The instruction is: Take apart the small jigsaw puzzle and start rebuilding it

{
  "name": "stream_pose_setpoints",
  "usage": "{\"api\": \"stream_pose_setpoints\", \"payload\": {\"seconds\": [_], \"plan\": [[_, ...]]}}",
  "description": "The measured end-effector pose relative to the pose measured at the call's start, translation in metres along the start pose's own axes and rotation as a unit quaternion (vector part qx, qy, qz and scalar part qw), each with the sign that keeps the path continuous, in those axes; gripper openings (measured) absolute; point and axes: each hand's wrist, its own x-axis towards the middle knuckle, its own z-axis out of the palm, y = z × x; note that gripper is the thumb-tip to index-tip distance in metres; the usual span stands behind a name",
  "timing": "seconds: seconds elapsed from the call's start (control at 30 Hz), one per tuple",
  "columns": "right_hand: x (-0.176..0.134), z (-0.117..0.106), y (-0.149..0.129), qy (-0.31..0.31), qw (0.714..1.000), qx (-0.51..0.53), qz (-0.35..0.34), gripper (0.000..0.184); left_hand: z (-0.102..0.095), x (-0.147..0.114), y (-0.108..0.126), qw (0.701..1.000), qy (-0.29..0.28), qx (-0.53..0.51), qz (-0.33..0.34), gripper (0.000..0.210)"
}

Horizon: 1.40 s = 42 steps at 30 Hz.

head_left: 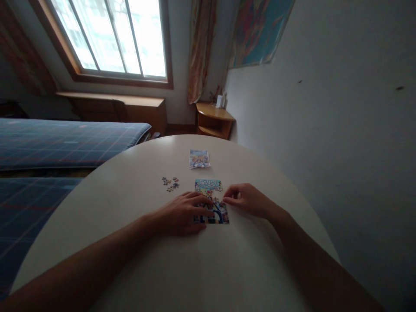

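Table [201, 268] under your left hand [183, 213], fingers spread on the "BLUEY" puzzle [221, 215]; right hand [246, 199] alongside, grip unclear; window [113, 37] beyond both.

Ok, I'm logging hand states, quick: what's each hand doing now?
Left hand: open, fingers spread over the puzzle.
Right hand: fingers curled by the puzzle's right edge; can't tell whether it holds anything.
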Motion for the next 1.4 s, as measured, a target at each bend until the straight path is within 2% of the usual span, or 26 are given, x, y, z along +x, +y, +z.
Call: {"api": "stream_pose_setpoints", "payload": {"seconds": [0.1,0.27,0.37,0.63,0.77,0.93,1.03,1.13,1.2,1.27,1.4], "plan": [[0.001,0.002,0.003,-0.008,1.0,0.008,-0.003,0.022,0.0,0.0,0.0,1.0,-0.005,0.001,0.001,0.04],[0.002,0.0,0.008,0.035,0.999,0.002,-0.008,0.02,0.0,0.001,0.0,1.0,-0.006,-0.001,0.002,0.039],[0.002,-0.002,0.01,0.038,0.999,0.0,-0.016,0.016,0.0,0.001,0.001,1.0,0.001,-0.005,0.001,0.04],[0.006,0.004,0.016,0.068,0.994,-0.027,-0.08,0.008,0.002,0.0,-0.001,1.0,0.002,-0.015,0.003,0.042],[0.01,0.011,0.02,0.082,0.991,-0.04,-0.101,0.007,0.004,0.001,-0.001,0.999,0.019,-0.028,-0.005,0.044],[0.014,0.014,0.028,0.114,0.987,-0.032,-0.106,0.007,0.003,0.002,0.001,0.998,0.056,-0.033,-0.013,0.036],[0.015,0.012,0.035,0.131,0.986,-0.026,-0.097,0.009,-0.002,-0.001,-0.008,0.986,0.133,0.012,-0.1,0.022],[0.016,0.01,0.041,0.147,0.984,-0.024,-0.093,0.01,-0.014,-0.01,-0.024,0.932,0.194,0.105,-0.286,0.021],[0.017,0.01,0.044,0.146,0.985,-0.024,-0.092,0.01,-0.022,-0.017,-0.032,0.884,0.165,0.166,-0.405,0.03],[0.017,0.01,0.044,0.142,0.986,-0.022,-0.088,0.01,-0.029,-0.023,-0.034,0.855,0.114,0.194,-0.467,0.038],[0.016,0.011,0.043,0.141,0.986,-0.019,-0.087,0.01,-0.033,-0.024,-0.025,0.848,0.031,0.195,-0.492,0.035]]}}
